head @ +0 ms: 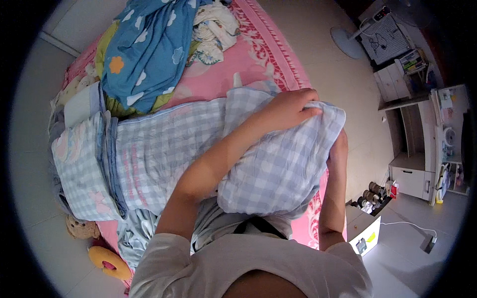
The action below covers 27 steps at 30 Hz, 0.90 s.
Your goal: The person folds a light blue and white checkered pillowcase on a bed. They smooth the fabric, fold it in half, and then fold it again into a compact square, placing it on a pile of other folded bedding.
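A blue-and-white checked quilt (167, 138) lies across the bed, with its right end doubled over into a puffy fold (272, 175) in front of me. My left hand (294, 110) reaches across to the right and grips the fabric near the fold's far right corner. Just below that corner, my right hand (338, 143) holds the quilt's right edge from outside; its fingers are partly hidden behind the cloth. Pink lettering runs along the flat left part of the quilt. To its left rests a folded stack of checked bedding (84, 167).
A pink patterned bedspread (220, 80) covers the bed. Beyond the quilt are a crumpled blue cloud-print blanket (149, 56) and a white printed cloth (214, 31). A plush toy (80, 228) and a yellow ring cushion (110, 262) lie left. A fan base (344, 43) and white cabinet (410, 180) stand right.
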Available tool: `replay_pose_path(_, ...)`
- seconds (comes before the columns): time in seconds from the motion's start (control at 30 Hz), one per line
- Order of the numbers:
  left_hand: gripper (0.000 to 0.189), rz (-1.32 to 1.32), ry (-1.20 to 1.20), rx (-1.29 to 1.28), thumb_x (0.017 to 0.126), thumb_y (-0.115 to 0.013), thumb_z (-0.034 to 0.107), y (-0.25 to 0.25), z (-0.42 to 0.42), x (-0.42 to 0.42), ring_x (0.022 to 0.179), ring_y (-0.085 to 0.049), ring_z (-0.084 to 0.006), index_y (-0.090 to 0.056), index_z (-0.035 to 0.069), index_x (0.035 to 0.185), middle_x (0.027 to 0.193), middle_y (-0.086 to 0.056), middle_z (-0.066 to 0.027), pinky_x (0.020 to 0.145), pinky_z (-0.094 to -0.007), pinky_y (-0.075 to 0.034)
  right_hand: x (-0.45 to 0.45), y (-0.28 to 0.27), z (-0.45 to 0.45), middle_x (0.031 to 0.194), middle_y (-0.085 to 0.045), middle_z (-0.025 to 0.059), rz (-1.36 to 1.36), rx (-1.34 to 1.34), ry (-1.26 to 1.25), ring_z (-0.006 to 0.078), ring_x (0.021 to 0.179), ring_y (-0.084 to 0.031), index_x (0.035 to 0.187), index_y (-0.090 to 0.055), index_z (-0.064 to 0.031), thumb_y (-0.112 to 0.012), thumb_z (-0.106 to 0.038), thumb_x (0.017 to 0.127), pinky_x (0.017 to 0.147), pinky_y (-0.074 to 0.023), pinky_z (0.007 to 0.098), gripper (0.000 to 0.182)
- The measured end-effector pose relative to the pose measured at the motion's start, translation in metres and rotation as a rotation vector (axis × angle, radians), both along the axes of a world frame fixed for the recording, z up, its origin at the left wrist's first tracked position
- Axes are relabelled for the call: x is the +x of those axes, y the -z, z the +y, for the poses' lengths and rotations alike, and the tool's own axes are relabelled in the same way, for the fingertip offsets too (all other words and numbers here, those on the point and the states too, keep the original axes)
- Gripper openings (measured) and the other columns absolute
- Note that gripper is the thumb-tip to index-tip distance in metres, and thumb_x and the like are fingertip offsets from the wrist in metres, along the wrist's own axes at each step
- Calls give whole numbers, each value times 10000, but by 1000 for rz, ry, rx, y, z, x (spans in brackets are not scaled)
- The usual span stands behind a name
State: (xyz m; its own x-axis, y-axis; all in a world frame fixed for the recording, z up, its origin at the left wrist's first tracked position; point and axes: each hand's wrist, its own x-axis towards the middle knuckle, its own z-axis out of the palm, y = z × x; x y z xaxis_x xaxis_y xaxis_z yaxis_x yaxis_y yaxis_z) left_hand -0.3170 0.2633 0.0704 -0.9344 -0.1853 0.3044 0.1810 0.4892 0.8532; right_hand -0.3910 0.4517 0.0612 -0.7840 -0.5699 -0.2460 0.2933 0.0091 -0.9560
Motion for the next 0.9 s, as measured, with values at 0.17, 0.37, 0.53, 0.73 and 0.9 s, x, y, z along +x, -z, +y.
replay_pose_path(0.17, 205, -7, -145, 292, 894, -574, 176, 18, 20, 3, 928, -597, -233, -522, 26, 1022, 957, -613, -123, 818, -334, -449, 20, -1, 7, 1161, -580, 59, 195, 47, -59, 134, 1027, -554, 1274, -484, -8, -557, -62, 849, 897, -429, 256, 434)
replay_pose_path(0.37, 235, 22, -125, 447, 867, -609, 144, 42, 21, 7, 969, -564, -201, -514, 26, 1046, 979, -593, -107, 863, -322, -429, 23, 7, 13, 1165, -574, 57, 275, 34, -99, 135, 1041, -544, 1260, -493, 7, -545, -42, 864, 911, -420, 264, 402)
replay_pose_path(0.53, 376, 119, -22, 123, 778, -671, 145, 8, 19, 20, 1041, -555, -268, -515, 46, 1106, 1074, -577, -124, 905, -365, -421, 31, 0, 12, 1173, -571, 52, 202, 25, -46, 143, 1057, -540, 1253, -497, 14, -552, -65, 894, 922, -413, 271, 372)
replay_pose_path(0.73, 507, 72, 87, -178, 747, -666, 186, -25, 7, 28, 1066, -534, -353, -478, 51, 1199, 1134, -558, -160, 922, -424, -419, 40, 0, 7, 1238, -531, 97, 357, 51, -71, 183, 1145, -497, 1220, -532, 11, -576, -73, 869, 978, -372, 303, 363)
replay_pose_path(0.9, 494, -84, 249, -404, 760, -639, 197, -32, 8, 18, 1070, -533, -355, -479, 59, 1207, 1136, -555, -165, 924, -435, -419, 45, 0, 9, 1179, -543, 106, 414, 74, -56, 207, 1103, -512, 1188, -546, 3, -566, -65, 865, 962, -378, 311, 330)
